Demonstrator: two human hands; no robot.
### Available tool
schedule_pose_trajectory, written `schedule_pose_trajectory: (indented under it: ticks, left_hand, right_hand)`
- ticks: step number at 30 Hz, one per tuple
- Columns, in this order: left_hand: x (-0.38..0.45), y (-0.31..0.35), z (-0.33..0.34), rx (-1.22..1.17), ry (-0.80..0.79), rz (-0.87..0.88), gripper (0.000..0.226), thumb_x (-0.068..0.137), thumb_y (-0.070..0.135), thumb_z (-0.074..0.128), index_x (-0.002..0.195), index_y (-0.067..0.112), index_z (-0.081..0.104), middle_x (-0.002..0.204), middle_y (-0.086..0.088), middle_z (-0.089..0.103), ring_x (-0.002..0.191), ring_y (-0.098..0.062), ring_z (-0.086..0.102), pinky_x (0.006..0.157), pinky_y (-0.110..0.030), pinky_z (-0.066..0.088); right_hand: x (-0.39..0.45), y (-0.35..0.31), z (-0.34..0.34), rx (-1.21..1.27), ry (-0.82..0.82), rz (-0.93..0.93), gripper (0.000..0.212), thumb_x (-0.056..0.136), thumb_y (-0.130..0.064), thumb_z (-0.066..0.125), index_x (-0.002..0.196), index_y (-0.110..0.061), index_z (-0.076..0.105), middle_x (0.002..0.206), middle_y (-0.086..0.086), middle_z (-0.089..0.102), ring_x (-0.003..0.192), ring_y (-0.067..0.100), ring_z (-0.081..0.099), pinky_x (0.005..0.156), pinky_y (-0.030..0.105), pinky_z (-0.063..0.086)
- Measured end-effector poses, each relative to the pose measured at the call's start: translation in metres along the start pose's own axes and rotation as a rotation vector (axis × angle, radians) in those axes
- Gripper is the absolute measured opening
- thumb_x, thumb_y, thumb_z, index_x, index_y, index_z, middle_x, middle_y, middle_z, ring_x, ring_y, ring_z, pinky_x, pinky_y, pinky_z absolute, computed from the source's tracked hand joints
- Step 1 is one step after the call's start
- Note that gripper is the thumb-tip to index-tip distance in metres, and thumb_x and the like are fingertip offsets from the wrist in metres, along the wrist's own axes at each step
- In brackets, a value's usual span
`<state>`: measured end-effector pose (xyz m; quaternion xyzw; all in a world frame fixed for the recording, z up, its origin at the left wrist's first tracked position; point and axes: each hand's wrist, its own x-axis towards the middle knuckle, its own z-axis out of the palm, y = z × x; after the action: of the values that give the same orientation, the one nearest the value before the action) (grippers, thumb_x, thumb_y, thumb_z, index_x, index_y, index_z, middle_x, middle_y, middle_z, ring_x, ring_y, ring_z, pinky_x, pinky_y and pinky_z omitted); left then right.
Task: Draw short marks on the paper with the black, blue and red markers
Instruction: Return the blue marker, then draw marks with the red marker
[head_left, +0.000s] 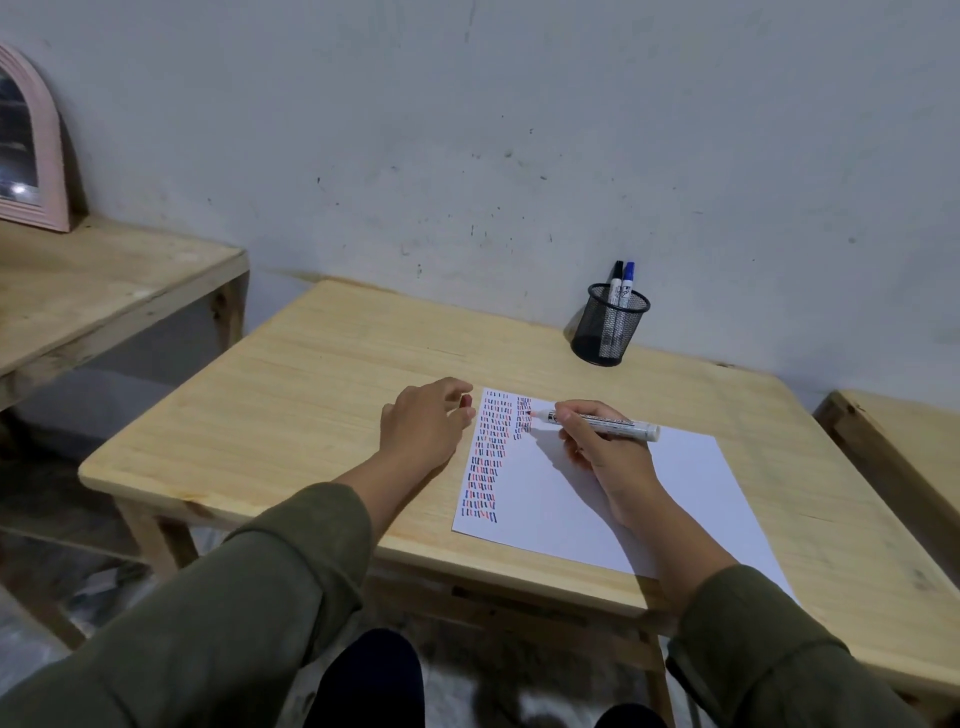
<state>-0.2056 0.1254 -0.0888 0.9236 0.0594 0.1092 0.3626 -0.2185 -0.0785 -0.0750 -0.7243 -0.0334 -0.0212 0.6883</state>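
Note:
A white sheet of paper (649, 499) lies on the wooden table (322, 374). Its left part carries columns of short black, blue and red marks (488, 457). My right hand (597, 441) grips an uncapped red marker (597, 420), whose tip touches the paper at the second column of marks. My left hand (423, 423) rests on the table just left of the paper and holds the small red cap (466, 400) at its fingertips. A black marker (616, 283) and a blue marker (627, 286) stand capped in the mesh cup.
A black mesh pen cup (609, 327) stands at the back of the table near the wall. A second wooden table (104, 291) with a pink-framed mirror (28, 150) is at the left. Another wooden surface (904, 452) adjoins on the right.

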Motion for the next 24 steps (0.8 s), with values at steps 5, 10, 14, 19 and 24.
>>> schedule_pose_trajectory:
  ticks: [5,10,14,19,24]
  left_hand:
    - [0.007,0.012,0.002,-0.034,0.038,-0.04,0.023,0.088,0.022,0.056,0.106,0.027,0.068,0.1,0.005,0.073,0.097,-0.017,0.064,0.092,-0.038,0.048]
    - [0.009,0.052,-0.004,-0.788,0.023,-0.263,0.011,0.087,0.017,0.062,0.095,0.019,0.069,0.09,0.01,0.069,0.081,-0.006,0.061,0.061,-0.019,0.045]
    - [0.013,0.078,-0.008,-1.057,-0.111,-0.357,0.009,0.088,0.019,0.061,0.085,0.025,0.067,0.091,0.006,0.067,0.088,-0.01,0.057,0.059,-0.023,0.034]
    - [0.007,0.097,-0.01,-1.065,-0.197,-0.391,0.009,0.089,0.023,0.061,0.081,0.024,0.065,0.081,0.009,0.065,0.076,-0.003,0.056,0.058,-0.021,0.034]
    - [0.001,0.107,-0.01,-1.067,-0.236,-0.369,0.009,0.089,0.02,0.059,0.082,0.022,0.065,0.078,0.008,0.065,0.073,-0.003,0.056,0.056,-0.02,0.031]
  right_hand:
    - [-0.001,-0.016,-0.005,-0.032,-0.003,-0.063,0.005,0.085,-0.02,0.067,0.086,-0.02,0.071,0.065,0.001,0.062,0.053,0.01,0.055,0.05,0.022,0.041]
    - [0.0,-0.036,-0.01,-0.02,0.011,-0.14,0.006,0.086,-0.018,0.066,0.087,-0.02,0.072,0.065,-0.002,0.064,0.058,0.014,0.055,0.05,0.022,0.042]
    - [-0.003,-0.051,-0.012,-0.015,-0.001,-0.211,0.009,0.086,-0.014,0.065,0.088,-0.02,0.072,0.067,0.003,0.064,0.058,0.013,0.057,0.051,0.022,0.043]
    - [-0.004,-0.06,-0.018,-0.037,0.007,-0.249,0.009,0.086,-0.015,0.065,0.088,-0.02,0.072,0.063,-0.002,0.064,0.058,0.012,0.057,0.052,0.023,0.045]
    - [-0.006,-0.066,-0.023,-0.027,0.024,-0.258,0.009,0.086,-0.016,0.066,0.088,-0.022,0.072,0.066,-0.002,0.065,0.06,0.013,0.058,0.053,0.025,0.045]
